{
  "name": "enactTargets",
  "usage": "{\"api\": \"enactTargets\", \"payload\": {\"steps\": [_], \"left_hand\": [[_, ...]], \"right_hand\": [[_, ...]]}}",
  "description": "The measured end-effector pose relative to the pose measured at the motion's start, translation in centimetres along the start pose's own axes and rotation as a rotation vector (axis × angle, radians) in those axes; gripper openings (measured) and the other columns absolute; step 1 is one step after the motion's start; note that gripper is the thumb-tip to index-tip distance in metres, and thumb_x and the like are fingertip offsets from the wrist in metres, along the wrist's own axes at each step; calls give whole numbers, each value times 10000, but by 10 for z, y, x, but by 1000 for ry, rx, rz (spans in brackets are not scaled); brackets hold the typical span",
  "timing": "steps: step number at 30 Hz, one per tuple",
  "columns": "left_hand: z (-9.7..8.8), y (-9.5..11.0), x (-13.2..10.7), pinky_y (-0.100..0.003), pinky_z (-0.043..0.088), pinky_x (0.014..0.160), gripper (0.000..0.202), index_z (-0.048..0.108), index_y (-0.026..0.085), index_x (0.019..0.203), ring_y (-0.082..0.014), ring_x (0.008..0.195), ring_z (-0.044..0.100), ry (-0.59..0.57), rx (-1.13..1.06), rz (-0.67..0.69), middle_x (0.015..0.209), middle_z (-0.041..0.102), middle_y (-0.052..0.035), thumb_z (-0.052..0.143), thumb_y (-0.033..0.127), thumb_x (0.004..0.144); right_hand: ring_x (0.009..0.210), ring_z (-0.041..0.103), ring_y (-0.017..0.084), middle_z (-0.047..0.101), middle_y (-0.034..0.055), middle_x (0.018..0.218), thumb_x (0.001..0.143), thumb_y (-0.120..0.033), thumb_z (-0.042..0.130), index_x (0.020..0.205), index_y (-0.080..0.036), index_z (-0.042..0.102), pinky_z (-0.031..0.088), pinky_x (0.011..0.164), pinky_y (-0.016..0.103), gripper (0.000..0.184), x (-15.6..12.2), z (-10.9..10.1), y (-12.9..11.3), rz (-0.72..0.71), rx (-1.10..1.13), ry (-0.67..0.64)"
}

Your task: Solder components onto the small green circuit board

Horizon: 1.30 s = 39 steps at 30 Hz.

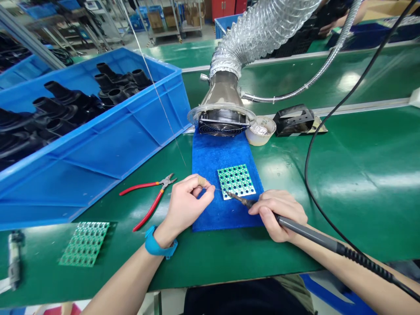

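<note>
On a blue cloth (210, 157) lies a green circuit board panel (236, 180) with rows of dark round holes. My right hand (278, 214) is closed around a soldering iron (305, 232), whose tip meets the panel's lower left part. Pinched in my left hand (190, 199) is a thin solder wire (219, 189) that reaches toward the iron's tip. Whether wire and tip touch is too small to tell. A blue band circles my left wrist. Left of that hand rest red-handled cutters (154, 197) with their jaws apart.
A second panel (85, 243) lies at the left. Behind it stands a blue crate (141, 118) of black plastic parts. A fume extractor (223, 109) hangs over the cloth, beside a small bowl (260, 130) and a black iron stand (294, 120). A black cable (308, 162) loops at the right.
</note>
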<state>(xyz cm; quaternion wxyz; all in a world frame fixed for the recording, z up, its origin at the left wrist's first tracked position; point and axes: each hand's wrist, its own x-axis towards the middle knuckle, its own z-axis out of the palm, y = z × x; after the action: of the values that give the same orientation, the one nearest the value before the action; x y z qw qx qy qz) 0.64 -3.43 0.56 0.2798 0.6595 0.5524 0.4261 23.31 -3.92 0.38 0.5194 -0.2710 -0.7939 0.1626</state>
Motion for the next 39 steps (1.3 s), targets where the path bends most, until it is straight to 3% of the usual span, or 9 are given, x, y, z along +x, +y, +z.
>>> {"api": "enactTargets", "payload": {"steps": [5, 10, 16, 20, 26, 39], "left_hand": [[3, -1, -3, -233, 338, 548, 180, 610, 180, 656, -84, 522, 405, -13, 55, 101, 551, 376, 69, 667, 157, 825], [6, 1, -5, -236, 328, 529, 159, 630, 181, 687, -88, 527, 406, -44, 77, 170, 560, 412, 61, 667, 155, 840], [1, 5, -3, -237, 342, 521, 181, 643, 178, 671, -95, 529, 414, -15, 6, 88, 567, 439, 44, 642, 178, 852], [-2, 7, -1, -229, 340, 503, 152, 675, 173, 705, -97, 536, 430, -57, -25, 23, 586, 466, 32, 621, 185, 847], [0, 5, -5, -231, 331, 527, 152, 638, 174, 692, -91, 554, 411, -163, 16, 72, 633, 527, 17, 580, 126, 824], [4, 3, -6, -239, 337, 555, 159, 628, 177, 709, -96, 577, 435, -193, 69, 118, 663, 546, 14, 576, 112, 844]], "right_hand": [[411, 540, 104, 634, -21, 549, 826, -60, 506, 810, -181, 642, 417, 439, 248, 183, -1, -1, 1, -131, -13, -90], [413, 527, 104, 625, -33, 550, 830, -66, 499, 828, -187, 639, 405, 443, 257, 184, -4, -1, 2, -168, -71, -123], [418, 551, 103, 642, -13, 563, 861, -78, 497, 826, -175, 654, 445, 452, 237, 188, -2, -3, 1, -119, -23, -76], [405, 549, 109, 637, -18, 547, 843, -72, 494, 823, -188, 649, 473, 451, 241, 195, 0, -7, -2, -104, -12, -66], [379, 522, 109, 629, -22, 527, 833, -74, 486, 805, -195, 632, 452, 433, 249, 192, 0, -7, -5, -125, 15, -57], [378, 531, 105, 638, -27, 536, 838, -75, 490, 807, -209, 643, 412, 421, 247, 206, 0, -4, -5, -114, 29, -91]]}}
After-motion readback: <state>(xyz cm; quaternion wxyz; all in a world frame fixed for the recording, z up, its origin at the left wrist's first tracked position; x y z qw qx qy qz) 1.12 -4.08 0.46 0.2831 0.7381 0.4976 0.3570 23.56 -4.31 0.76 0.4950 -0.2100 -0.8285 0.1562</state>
